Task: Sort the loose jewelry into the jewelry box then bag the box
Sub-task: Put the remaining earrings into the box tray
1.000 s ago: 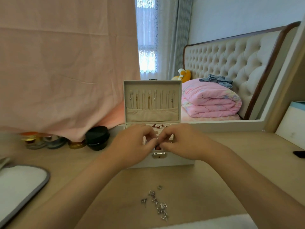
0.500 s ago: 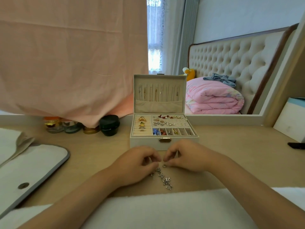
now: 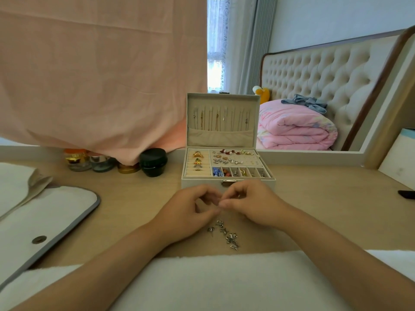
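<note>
The white jewelry box (image 3: pixel 195 183) stands open on the wooden table, with chains hanging in its lid (image 3: pixel 221 118) and rings and earrings in its tray. In front of it lies a small heap of loose silver earrings (image 3: pixel 226 234). My left hand (image 3: pixel 186 212) and right hand (image 3: pixel 251 203) meet fingertip to fingertip just above that heap. Both pinch a tiny piece that the fingers mostly hide.
A white bag with grey trim and a snap button (image 3: pixel 45 216) lies flat at the left. A black jar (image 3: pixel 153 162) and several small jars (image 3: pixel 78 159) stand left of the box. A white cloth (image 3: pixel 224 283) covers the near edge. A dark object (image 3: pixel 406 194) lies far right.
My hands came back from over the box tray to the earring heap. They picked at it and now hold their fingertips together slightly above it.
</note>
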`<state>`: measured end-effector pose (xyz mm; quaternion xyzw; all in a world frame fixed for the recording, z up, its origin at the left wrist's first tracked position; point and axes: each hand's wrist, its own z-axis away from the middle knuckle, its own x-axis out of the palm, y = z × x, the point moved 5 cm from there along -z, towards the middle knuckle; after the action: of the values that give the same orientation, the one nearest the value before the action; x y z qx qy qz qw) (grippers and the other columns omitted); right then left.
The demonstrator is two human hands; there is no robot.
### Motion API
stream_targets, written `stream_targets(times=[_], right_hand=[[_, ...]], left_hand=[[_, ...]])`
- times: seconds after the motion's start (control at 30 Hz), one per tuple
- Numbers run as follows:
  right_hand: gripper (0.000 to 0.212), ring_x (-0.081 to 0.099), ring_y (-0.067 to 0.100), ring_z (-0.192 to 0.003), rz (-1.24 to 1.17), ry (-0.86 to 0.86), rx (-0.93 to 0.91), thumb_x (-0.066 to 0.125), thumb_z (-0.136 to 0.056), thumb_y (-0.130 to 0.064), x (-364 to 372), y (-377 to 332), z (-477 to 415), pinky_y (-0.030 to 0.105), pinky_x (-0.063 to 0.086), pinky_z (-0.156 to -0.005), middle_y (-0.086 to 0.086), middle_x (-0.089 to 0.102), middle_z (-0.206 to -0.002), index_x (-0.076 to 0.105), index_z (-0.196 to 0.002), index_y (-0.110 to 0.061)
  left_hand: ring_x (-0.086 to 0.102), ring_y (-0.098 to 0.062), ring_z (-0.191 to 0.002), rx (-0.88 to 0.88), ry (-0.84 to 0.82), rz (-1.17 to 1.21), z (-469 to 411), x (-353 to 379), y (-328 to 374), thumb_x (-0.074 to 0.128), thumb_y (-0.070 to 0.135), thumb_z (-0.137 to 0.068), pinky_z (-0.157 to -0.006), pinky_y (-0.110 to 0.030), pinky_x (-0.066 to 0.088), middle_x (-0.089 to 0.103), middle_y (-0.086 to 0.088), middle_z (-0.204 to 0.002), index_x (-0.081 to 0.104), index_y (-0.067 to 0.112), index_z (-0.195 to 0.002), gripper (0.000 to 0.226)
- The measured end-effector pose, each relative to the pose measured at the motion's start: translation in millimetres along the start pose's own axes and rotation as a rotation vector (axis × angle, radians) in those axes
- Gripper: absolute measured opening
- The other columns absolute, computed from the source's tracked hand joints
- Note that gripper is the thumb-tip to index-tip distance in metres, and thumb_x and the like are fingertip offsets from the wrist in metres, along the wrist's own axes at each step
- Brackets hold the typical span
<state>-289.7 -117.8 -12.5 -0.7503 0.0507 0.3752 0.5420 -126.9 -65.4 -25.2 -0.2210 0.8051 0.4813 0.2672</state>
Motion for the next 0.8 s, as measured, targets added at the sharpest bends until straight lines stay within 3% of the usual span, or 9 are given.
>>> stream_targets(times=[0.1,0.27,0.47,0.6,0.7,0.8], right_hand=[[0.007,0.048,0.009,-0.045,-0.243,0.026,0.089,0.075,-0.089,-0.021,3,-2,3,0.017,0.039,-0.048,-0.009,0.063,-0.054,0.077,-0.085,-0.014],[0.009,0.045,0.009,-0.043,-0.318,-0.003,0.153,0.070,-0.093,-0.021,13,-5,5,0.013,0.033,-0.040,-0.010,0.067,-0.058,0.075,-0.086,-0.017],[0.017,0.051,-0.001,-0.046,-0.041,-0.025,0.131,0.067,-0.095,-0.030,5,-1,4,0.017,0.042,-0.052,-0.016,0.065,-0.060,0.077,-0.086,-0.020],[0.013,0.054,-0.007,-0.055,0.123,-0.114,0.133,0.075,-0.087,-0.038,8,1,5,0.016,0.044,-0.060,-0.013,0.068,-0.067,0.079,-0.082,-0.027],[0.006,0.059,-0.009,-0.064,0.184,-0.135,0.098,0.080,-0.080,-0.038,16,-3,5,0.010,0.043,-0.061,-0.016,0.072,-0.072,0.079,-0.076,-0.035],[0.007,0.062,-0.007,-0.066,0.256,-0.119,0.084,0.081,-0.080,-0.036,19,-3,4,0.011,0.045,-0.061,-0.015,0.074,-0.074,0.080,-0.079,-0.029]], left_hand=[[0.065,0.001,-0.097,0.047,0.109,0.012,0,-7,7,0.080,0.025,-0.083,-0.069,-0.016,0.051,0.069,0.028,-0.099,0.065,0.045,-0.101,0.031],[0.065,0.000,-0.089,0.063,0.160,-0.030,2,-11,9,0.079,0.024,-0.084,-0.069,-0.008,0.045,0.070,0.022,-0.086,0.071,0.037,-0.098,0.021],[0.063,-0.003,-0.085,-0.015,0.178,-0.098,0,-11,-2,0.075,0.031,-0.087,-0.069,-0.010,0.044,0.069,0.019,-0.086,0.073,0.034,-0.097,0.010],[0.063,-0.004,-0.083,-0.046,0.174,-0.115,0,-9,-5,0.077,0.031,-0.084,-0.074,-0.026,0.053,0.068,0.018,-0.087,0.070,0.034,-0.091,0.010],[0.064,-0.002,-0.082,-0.068,0.150,-0.108,0,-8,-4,0.079,0.028,-0.083,-0.075,-0.029,0.055,0.069,0.018,-0.085,0.069,0.035,-0.087,0.013],[0.064,-0.002,-0.080,-0.085,0.129,-0.109,1,-6,-5,0.079,0.025,-0.084,-0.073,-0.028,0.055,0.068,0.019,-0.084,0.068,0.036,-0.087,0.015]])
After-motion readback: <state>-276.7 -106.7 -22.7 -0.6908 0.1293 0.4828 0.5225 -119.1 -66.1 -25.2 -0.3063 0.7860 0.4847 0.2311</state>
